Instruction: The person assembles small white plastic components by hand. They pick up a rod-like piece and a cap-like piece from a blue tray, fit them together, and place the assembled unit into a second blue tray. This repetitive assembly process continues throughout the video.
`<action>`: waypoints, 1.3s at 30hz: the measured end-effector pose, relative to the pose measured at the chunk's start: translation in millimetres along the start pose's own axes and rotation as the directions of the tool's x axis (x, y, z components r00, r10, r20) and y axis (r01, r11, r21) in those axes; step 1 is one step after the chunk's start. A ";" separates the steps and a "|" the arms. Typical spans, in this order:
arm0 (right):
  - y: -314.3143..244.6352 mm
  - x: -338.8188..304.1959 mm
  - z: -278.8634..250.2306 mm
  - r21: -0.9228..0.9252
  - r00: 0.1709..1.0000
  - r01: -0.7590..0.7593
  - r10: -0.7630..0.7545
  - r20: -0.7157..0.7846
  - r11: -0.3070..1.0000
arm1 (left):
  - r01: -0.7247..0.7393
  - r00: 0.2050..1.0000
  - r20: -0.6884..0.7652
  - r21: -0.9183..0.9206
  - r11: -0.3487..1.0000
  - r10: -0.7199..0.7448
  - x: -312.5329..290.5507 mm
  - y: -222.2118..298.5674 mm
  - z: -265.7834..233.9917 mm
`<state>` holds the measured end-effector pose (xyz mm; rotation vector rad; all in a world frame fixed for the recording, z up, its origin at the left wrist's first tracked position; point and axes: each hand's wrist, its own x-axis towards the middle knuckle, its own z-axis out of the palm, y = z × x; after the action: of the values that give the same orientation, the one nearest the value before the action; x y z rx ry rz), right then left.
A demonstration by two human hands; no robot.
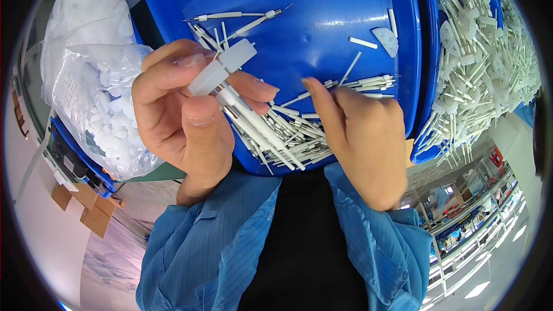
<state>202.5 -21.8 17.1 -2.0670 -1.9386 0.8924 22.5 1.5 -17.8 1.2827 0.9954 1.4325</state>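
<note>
Raised over the left side of the blue tray [311, 17], my left hand [181, 101] grips a translucent white plastic holder [210, 78] between thumb and fingers. Several white rods with metal ends [253, 121] hang from the holder, slanting down to the right. A second white block [238, 55] sits at its upper end. My right hand [368, 138] is over the tray's right side, its fingers curled and its thumb pointing up. The back of the hand hides whatever those fingers hold. Just beyond it lies a bunch of white rods [368, 83].
A pile of metal-tipped rods [294, 147] fills the tray's near edge. Loose rods [363, 42] and a pale fan-shaped plastic piece [387, 41] lie farther right. On the left stands a clear bag of white pieces [109, 92]; on the right, another blue bin heaped with rods [466, 75].
</note>
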 end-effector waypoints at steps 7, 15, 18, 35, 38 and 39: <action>-0.7 17.4 15.2 0.151 0.984 0.000 0.027 -0.177 0.989 | 0.012 1.000 0.003 -0.028 1.000 -0.012 -0.5 -0.5 1.9; 4.9 25.8 16.1 -0.020 0.954 0.223 -0.223 -0.202 0.975 | 0.127 0.992 -0.011 -0.017 0.992 -0.127 -1.7 3.6 9.1; 2.4 24.6 2.8 0.190 0.946 0.254 -0.204 -0.250 0.948 | 0.157 0.987 -0.030 -0.026 0.987 -0.158 -0.6 3.8 9.0; -12.2 -4.6 -3.6 0.371 0.952 0.293 -0.235 -0.194 0.881 | 0.233 0.972 -0.016 -0.058 0.971 -0.234 -1.9 8.7 13.7; -13.6 -2.4 -5.6 0.315 0.944 0.324 -0.281 -0.175 0.892 | 0.234 0.972 0.073 -0.299 0.925 -0.222 -1.3 7.0 8.4; -12.9 -2.9 -6.4 0.336 0.948 0.311 -0.269 -0.169 0.889 | 0.205 0.978 0.083 -0.265 0.942 -0.190 -1.7 4.3 6.4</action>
<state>195.0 -21.1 29.7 -1.5388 -1.7983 0.9468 28.3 -1.2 -13.2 0.9871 0.8305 1.3183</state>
